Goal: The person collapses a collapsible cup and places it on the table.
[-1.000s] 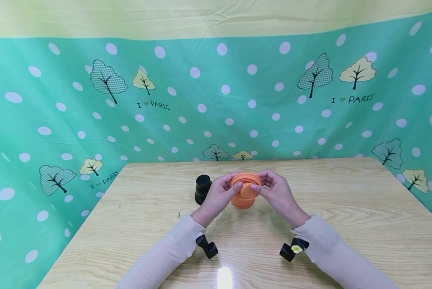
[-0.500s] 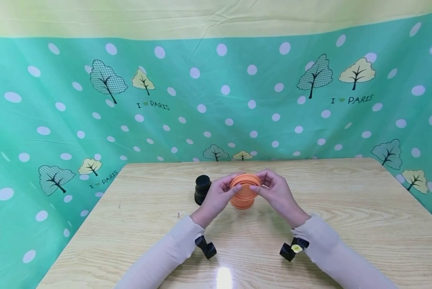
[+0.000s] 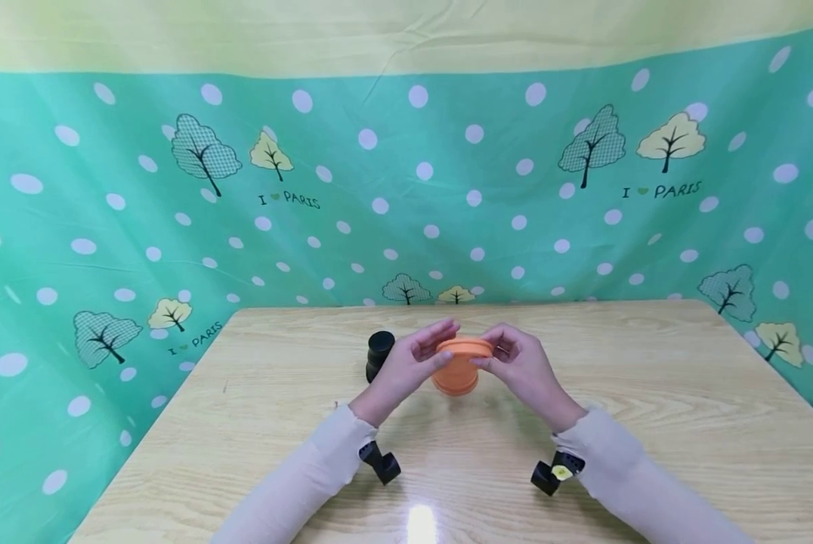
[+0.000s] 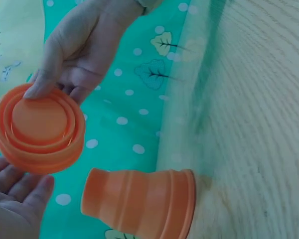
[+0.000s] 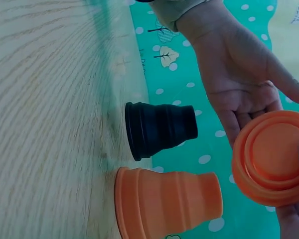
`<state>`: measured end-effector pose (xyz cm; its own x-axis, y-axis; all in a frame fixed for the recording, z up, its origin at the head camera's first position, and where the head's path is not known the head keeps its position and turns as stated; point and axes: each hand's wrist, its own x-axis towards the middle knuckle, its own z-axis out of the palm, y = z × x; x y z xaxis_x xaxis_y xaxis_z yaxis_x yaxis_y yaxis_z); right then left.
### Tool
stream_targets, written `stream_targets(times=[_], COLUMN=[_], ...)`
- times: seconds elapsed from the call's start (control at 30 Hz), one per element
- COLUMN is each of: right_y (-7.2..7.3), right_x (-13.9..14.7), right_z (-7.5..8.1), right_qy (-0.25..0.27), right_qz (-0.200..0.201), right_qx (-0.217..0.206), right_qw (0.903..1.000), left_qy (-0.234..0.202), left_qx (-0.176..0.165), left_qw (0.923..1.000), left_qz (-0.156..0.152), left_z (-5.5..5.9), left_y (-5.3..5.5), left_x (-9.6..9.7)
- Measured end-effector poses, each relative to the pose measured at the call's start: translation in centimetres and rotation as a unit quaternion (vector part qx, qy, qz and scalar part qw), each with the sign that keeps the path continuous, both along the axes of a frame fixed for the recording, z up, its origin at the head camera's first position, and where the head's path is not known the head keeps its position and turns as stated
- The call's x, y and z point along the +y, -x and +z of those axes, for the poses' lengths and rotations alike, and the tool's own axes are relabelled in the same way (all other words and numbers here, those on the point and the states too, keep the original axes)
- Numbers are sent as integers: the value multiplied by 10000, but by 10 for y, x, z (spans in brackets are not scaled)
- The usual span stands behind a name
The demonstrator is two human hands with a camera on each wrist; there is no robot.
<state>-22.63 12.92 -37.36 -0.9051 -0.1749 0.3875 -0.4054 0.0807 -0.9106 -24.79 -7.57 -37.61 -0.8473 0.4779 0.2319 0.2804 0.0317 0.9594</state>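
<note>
An orange collapsible cup, squashed flat into a ringed disc, is raised above the table. My right hand pinches its edge, thumb on the ringed face and fingers behind, as the left wrist view shows. My left hand is spread at the cup's opposite side, its thumb lifted away and its fingers right at the rim. Below stands a second orange collapsible cup, extended and upside down on its wide rim. Beside it, partly behind my left hand in the head view, a black collapsible cup stands extended the same way.
The wooden table reaches back to a green dotted curtain. Black camera mounts sit on both wrists and hang over the table's near part. A tiny mark shows on the tabletop left of the cups.
The held orange cup has tipped from facing me to nearly edge-on in the head view and sits slightly lower. My left hand's fingers have loosened and spread from its rim.
</note>
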Motion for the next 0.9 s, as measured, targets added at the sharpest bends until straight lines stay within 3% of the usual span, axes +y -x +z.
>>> stream_targets(times=[0.2,0.4,0.63,0.73,0.9], right_y=[0,0,2,3,6], right_x=[0,0,0,2,9], right_z=[-2,-2,-2,0,5], right_qy=[133,285,83,-147,-428], right_qz=[283,547,501,431,534], right_qx=[870,1220,1166,916,466], right_qw=[9957,9906,9919,9948,9966], left_qy=[440,539,-34,-254,-502], left_qx=[-214,-448,-659,-744,-685], left_qw=[9988,9975,9974,9958,9953], left_qz=[-57,-57,292,469,475], left_z=[2,5,6,5,3], left_y=[0,-3,-3,-2,-2], left_x=[-3,-3,0,1,1])
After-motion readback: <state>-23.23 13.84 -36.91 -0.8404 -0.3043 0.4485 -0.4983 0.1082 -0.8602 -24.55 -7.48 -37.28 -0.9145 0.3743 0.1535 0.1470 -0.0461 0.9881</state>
